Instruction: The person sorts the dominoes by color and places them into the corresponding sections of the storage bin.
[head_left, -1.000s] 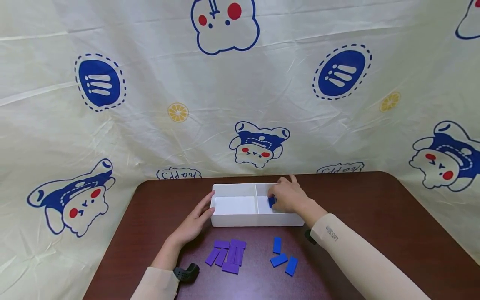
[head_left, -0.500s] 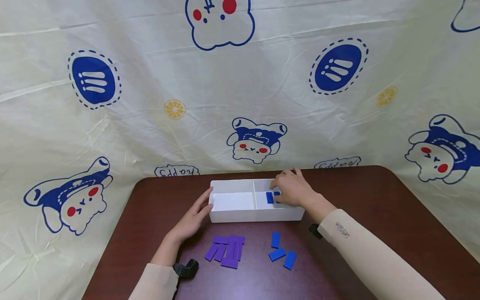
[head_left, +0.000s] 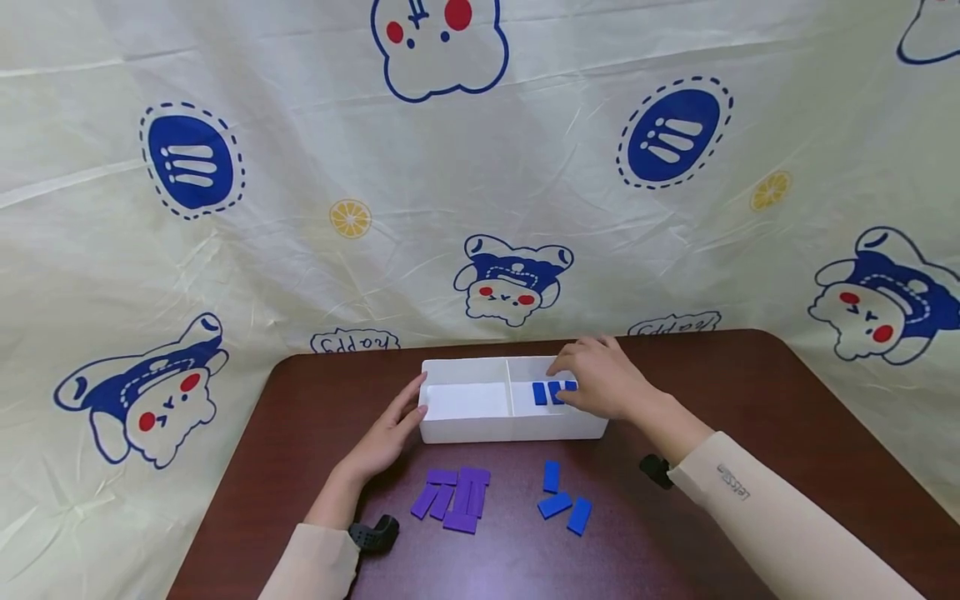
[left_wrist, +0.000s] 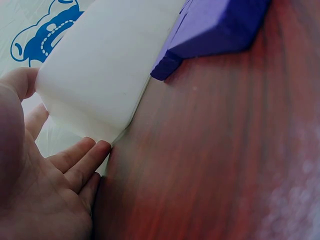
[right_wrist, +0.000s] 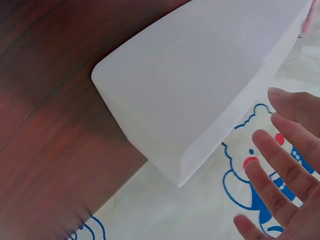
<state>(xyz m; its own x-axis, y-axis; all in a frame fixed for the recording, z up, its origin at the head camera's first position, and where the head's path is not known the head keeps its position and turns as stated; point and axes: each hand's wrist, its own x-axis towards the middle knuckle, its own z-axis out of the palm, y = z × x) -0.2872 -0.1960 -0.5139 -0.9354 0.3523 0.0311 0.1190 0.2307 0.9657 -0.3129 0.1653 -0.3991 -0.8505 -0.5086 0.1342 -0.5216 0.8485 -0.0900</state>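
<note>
A white two-compartment box (head_left: 465,430) stands near the far side of the table. My left hand (head_left: 381,440) touches its left end, fingertips at the end wall in the left wrist view. My right hand (head_left: 606,382) is over the right compartment, fingers spread and nothing between them in the right wrist view. Inside that compartment several blue rectangular blocks (head_left: 539,393) stand in a row, and the right hand partly hides the rightmost. The left compartment shows a bare white floor.
In front of the box lie purple blocks (head_left: 460,522), several in a close cluster. To their right are three loose blue blocks (head_left: 554,505). A printed white sheet (head_left: 420,167) hangs behind the dark wooden table (head_left: 720,392).
My right hand has shifted rightward along the right compartment and let go of a blue block, uncovering more blocks in the row. The left hand stays at the box's left end.
</note>
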